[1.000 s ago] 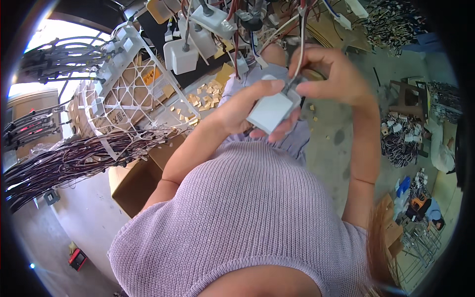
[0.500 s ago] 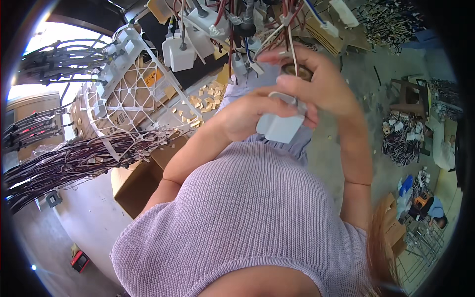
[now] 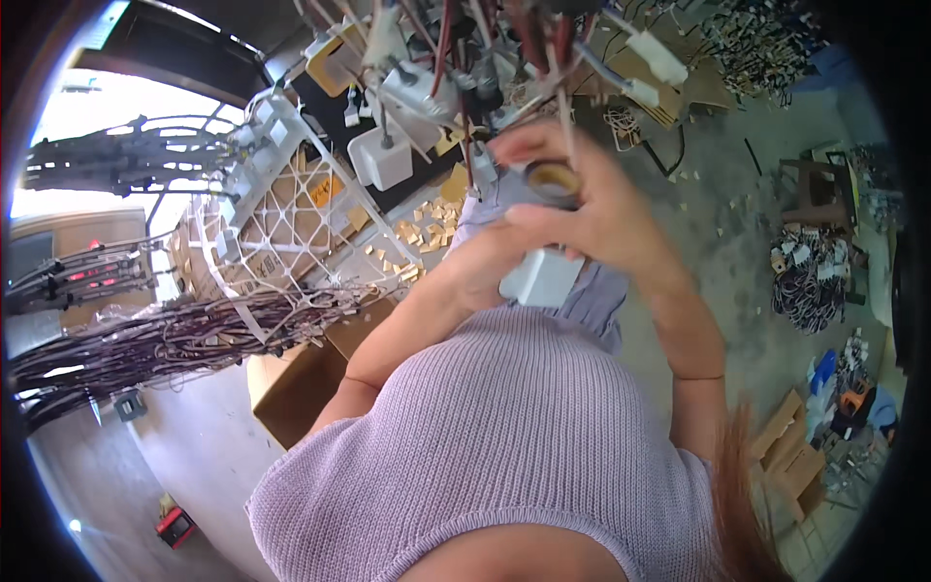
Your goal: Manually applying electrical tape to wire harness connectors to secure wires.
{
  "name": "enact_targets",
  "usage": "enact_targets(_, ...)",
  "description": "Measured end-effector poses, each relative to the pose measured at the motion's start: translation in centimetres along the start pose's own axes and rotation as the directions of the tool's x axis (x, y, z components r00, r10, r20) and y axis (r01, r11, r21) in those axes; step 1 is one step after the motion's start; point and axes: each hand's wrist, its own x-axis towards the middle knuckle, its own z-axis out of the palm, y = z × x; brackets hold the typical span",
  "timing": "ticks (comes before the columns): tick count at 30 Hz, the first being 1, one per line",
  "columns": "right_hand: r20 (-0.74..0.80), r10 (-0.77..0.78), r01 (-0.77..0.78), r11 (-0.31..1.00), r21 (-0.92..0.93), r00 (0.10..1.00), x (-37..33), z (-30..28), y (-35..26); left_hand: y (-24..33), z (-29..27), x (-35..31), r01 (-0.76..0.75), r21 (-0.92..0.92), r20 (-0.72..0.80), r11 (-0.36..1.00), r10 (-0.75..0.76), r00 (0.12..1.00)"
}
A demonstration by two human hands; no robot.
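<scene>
In front of my chest, my left hand point(image 3: 475, 267) is closed around a pale white plastic housing point(image 3: 543, 278), whose lower part shows below my fingers. A roll of tape point(image 3: 554, 181), dark outside with a tan core, sits in my right hand point(image 3: 611, 209). That hand's thumb reaches across to the left hand at the housing's top, while its other fingers curl above the roll and are blurred. A pale cable point(image 3: 565, 121) runs down behind the right fingers; where it ends is hidden.
White boxes point(image 3: 381, 160) and red and white cables hang ahead. At the left, a white lattice rack point(image 3: 281, 228) and dark cable bundles point(image 3: 175, 330) stand near an open carton point(image 3: 301, 388). Small tan pieces point(image 3: 427, 228) lie scattered; coiled cables point(image 3: 810, 281) are on the right.
The right hand has come closer to the left, and the tape roll has tilted and shifted left. The housing has turned to show its box shape. The whole view has shifted slightly.
</scene>
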Motion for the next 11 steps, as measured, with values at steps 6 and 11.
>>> enact_targets(6, 0.169, -0.381, 0.411, 0.885, -0.218, 0.909, -1.0, 0.5, 0.2, 3.3, -1.8, -5.4, 0.204, 0.249, -0.143, 0.947, -0.172, 0.975)
enact_targets(11, 0.078, -0.567, 0.488, 0.623, -0.612, 0.82, -2.4, 3.4, 1.0, 5.5, -1.8, -7.4, 0.258, 0.375, -0.203, 0.891, -0.193, 0.96)
